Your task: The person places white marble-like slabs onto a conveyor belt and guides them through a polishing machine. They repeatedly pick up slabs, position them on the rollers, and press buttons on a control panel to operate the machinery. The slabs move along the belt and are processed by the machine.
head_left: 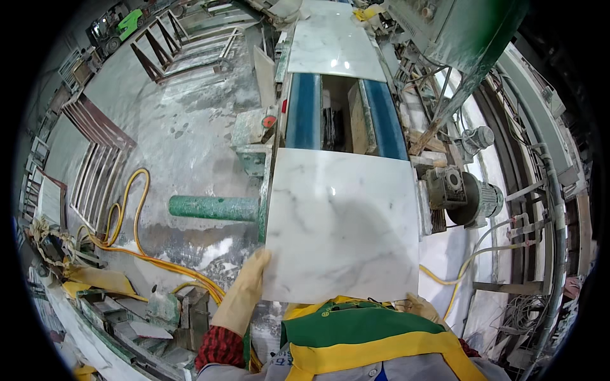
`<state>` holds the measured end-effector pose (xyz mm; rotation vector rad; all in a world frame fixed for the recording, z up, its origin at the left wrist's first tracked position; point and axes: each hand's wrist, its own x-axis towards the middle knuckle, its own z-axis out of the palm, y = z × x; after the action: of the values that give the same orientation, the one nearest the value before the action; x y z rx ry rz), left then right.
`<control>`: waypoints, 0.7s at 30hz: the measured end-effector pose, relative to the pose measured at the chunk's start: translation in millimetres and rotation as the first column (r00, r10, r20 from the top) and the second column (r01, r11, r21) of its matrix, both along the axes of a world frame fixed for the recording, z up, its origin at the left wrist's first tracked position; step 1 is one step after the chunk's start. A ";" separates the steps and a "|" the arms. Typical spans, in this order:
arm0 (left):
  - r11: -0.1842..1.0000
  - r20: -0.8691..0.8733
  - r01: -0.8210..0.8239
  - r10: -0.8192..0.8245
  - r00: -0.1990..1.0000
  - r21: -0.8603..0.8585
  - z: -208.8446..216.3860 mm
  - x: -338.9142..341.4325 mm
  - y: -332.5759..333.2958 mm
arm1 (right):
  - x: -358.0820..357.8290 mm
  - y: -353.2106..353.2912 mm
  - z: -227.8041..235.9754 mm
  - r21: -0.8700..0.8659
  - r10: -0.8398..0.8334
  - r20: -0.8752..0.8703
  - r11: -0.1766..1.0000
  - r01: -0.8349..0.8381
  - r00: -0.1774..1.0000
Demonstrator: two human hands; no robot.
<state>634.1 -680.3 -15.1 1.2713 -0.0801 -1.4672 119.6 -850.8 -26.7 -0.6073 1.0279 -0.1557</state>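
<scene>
A white marble slab (pixel 343 222) with grey veins lies flat in front of me, its far part over the blue belts (pixel 304 114) of a conveyor. My left hand (pixel 253 273), in a cream glove, grips the slab's left edge near the close corner. At the close right corner is my right hand (pixel 420 307), also gloved, with its fingers curled at the edge and partly hidden. The slab's near edge comes up to my green and yellow apron (pixel 362 336). Farther along the conveyor rests a second white marble slab (pixel 333 47).
A green roller (pixel 213 208) sticks out left of the conveyor, below a red button (pixel 269 121). Yellow hoses (pixel 143 254) cross the floor. An electric motor (pixel 486 200) stands on the right. Metal racks (pixel 101 184) and a green forklift (pixel 130 25) are farther left.
</scene>
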 end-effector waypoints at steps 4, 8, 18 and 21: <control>0.968 -0.005 0.077 -0.078 0.997 0.239 11.7 -19.3 38.1 | 22.1 -19.0 -3.1 -0.065 -0.124 -0.025 0.990 0.122 0.992; 0.980 0.041 0.074 -0.083 0.996 0.183 1.3 -29.2 13.4 | 51.2 -54.3 -28.3 -0.369 -0.190 -0.069 0.917 0.152 0.979; 0.941 0.256 0.195 -0.268 0.929 0.277 37.2 22.5 -85.7 | 109.9 -176.8 35.2 -0.324 0.076 -0.352 0.925 -0.197 0.933; 0.948 0.210 0.188 -0.245 0.947 0.256 37.1 16.9 -95.3 | 120.7 -169.5 34.2 -0.229 0.087 -0.342 0.958 -0.173 0.936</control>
<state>651.0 -775.5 22.0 1.6734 -0.2208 -1.5368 240.3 -1020.4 7.4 -0.9589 1.2973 -0.0699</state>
